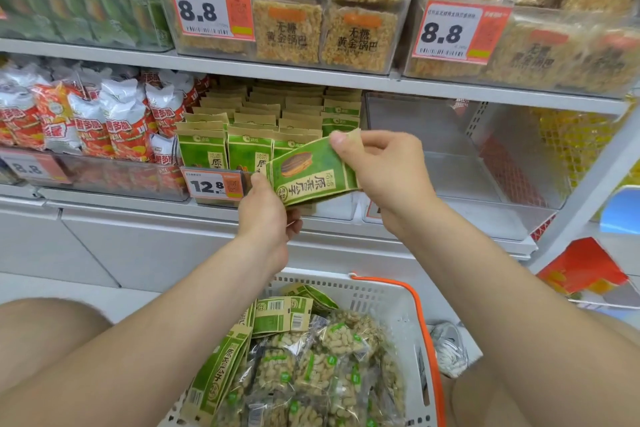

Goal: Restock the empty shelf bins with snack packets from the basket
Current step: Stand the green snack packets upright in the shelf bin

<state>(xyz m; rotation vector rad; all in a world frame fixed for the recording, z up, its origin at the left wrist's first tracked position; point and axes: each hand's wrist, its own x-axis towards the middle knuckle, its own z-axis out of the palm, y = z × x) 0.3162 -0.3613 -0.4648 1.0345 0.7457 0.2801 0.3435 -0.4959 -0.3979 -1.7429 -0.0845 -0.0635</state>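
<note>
While both hands pinch one green packet (313,170), left hand (265,215) low, right hand (381,166) up top, it hovers before the green-packet bin (221,177); next it probably gets slotted in upright.

A shop: shelf bins (450,177) bear price tags (211,9) (8.8, 12.8).

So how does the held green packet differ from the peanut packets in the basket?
The green packet is opaque paper with a printed seed; the peanut packets are clear, so the nuts show. The green packet is held up, tilted, pinched by the left hand and right hand; the peanut packets lie piled in the basket. Both carry green labels.
</note>
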